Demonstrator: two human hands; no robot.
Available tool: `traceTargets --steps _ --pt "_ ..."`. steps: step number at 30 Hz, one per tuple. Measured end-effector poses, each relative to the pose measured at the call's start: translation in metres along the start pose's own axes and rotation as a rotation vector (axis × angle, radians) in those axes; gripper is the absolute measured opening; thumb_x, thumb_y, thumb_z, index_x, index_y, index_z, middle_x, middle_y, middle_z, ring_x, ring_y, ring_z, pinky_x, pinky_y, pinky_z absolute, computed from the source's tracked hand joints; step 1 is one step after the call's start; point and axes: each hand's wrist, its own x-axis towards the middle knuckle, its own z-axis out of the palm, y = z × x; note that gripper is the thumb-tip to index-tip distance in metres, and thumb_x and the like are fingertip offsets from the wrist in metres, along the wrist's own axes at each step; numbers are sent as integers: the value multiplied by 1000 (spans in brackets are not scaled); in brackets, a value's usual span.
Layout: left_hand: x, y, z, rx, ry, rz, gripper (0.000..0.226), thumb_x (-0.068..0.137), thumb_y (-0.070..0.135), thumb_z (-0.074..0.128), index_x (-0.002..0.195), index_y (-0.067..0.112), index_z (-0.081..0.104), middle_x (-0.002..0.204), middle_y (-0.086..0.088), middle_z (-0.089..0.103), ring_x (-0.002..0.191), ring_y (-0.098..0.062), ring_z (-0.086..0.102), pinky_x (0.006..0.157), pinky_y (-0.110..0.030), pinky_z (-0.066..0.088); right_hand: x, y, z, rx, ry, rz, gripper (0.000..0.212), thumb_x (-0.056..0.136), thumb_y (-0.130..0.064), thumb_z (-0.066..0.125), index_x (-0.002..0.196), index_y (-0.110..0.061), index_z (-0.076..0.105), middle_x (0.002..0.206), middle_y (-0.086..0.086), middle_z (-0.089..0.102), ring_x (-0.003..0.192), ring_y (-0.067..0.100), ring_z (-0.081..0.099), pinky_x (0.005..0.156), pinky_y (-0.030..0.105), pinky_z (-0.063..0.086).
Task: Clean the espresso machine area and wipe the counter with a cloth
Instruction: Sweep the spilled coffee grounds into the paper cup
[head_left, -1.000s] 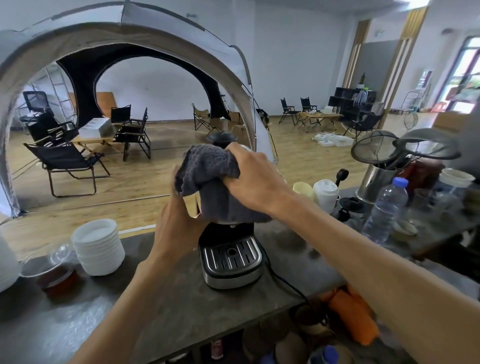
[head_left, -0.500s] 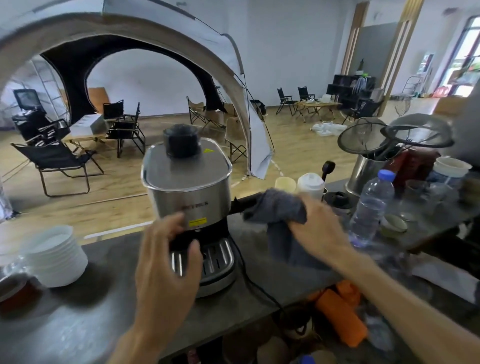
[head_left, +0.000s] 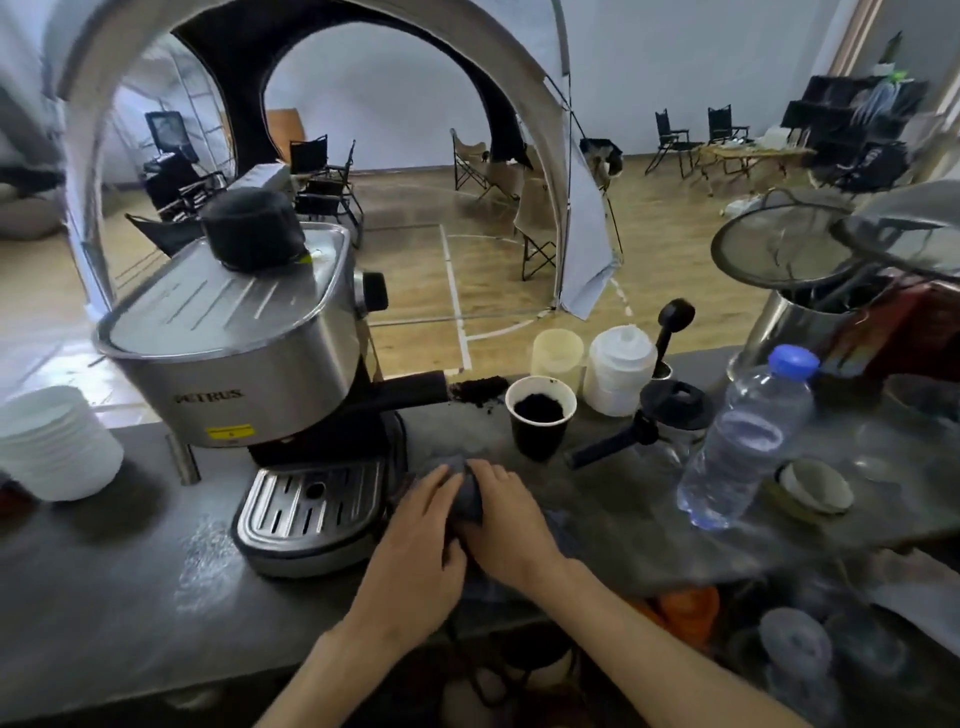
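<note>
A steel espresso machine (head_left: 244, 343) with a black knob on top stands on the dark grey counter (head_left: 104, 597), its portafilter handle pointing right. The grey cloth (head_left: 467, 496) lies on the counter just right of the drip tray (head_left: 311, 506), mostly hidden under my hands. My left hand (head_left: 415, 551) and my right hand (head_left: 506, 525) both press on it, side by side. Loose coffee grounds (head_left: 478, 389) lie on the counter by the handle's tip. A black paper cup (head_left: 540, 415) holding grounds stands beyond my hands.
A stack of white bowls (head_left: 54, 441) sits left of the machine. A plastic water bottle (head_left: 748, 441), white containers (head_left: 618, 369), a black-lidded jar (head_left: 672, 413), a small round lid (head_left: 815, 486) and a steel canister with strainers (head_left: 800, 301) crowd the right. The counter's front edge is close below my wrists.
The cloth came off the machine's top, swung right and down, and now lies on the counter beside the drip tray. My left hand left the machine's front and joined the right on the cloth.
</note>
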Motion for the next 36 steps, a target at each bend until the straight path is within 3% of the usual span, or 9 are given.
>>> traceTargets --steps 4,8,14,16,18,21,27,33,36 --pt "9 -8 10 149 -165 -7 89 87 26 55 157 22 0 163 8 -5 150 -13 -9 119 -25 -3 -4 17 -13 168 -123 0 79 84 -45 63 152 -26 27 149 -2 43 134 18 41 110 37 39" --pt "13 -14 5 143 -183 28 81 85 38 60 154 27 19 155 9 27 140 -14 25 117 -30 23 -32 35 -17 -20 -111 -118 81 91 -63 43 157 -34 6 162 -9 24 144 11 29 117 34 28" --pt "12 -22 -8 171 -158 129 58 84 48 59 138 33 45 123 17 48 108 -7 42 95 -23 37 -40 24 -40 -18 -235 -133 72 97 -55 47 157 -34 14 164 -11 17 149 6 14 119 24 15" --pt "17 -26 -15 145 -196 136 60 82 47 61 138 34 44 121 17 47 106 -7 41 94 -24 38 -35 15 -64 6 -201 -128 62 94 -52 54 150 -39 32 153 -15 40 139 0 35 113 23 31" --pt "20 -30 -20 86 -223 147 65 80 45 61 141 35 41 122 18 45 109 -6 40 96 -22 38 -25 5 -97 36 -23 -122 44 90 -46 61 133 -37 55 124 -21 62 112 -10 56 97 19 48" --pt "26 -33 -26 -42 -206 152 66 82 44 59 144 32 38 129 23 39 121 0 38 102 -14 31 6 -1 -143 -16 217 -99 30 87 -40 70 116 -36 64 98 -20 68 90 -3 63 81 22 55" --pt "46 -32 -24 -94 -64 93 53 95 36 54 144 22 41 136 21 37 128 4 35 105 -10 24 61 11 -155 -465 -110 223 102 63 -88 55 140 -23 41 126 5 48 115 26 50 83 39 45" --pt "61 -33 -15 -100 18 28 50 95 30 56 143 22 42 142 13 41 130 -2 38 105 -13 26 74 29 -132 -458 -132 225 95 65 -81 62 134 -20 42 125 5 44 111 25 51 75 35 42" --pt "72 -29 -8 -102 29 14 52 95 31 58 144 24 41 143 13 42 131 -3 39 106 -16 29 78 35 -131 -440 -135 223 95 64 -79 63 134 -19 42 126 5 44 112 25 52 80 37 48"
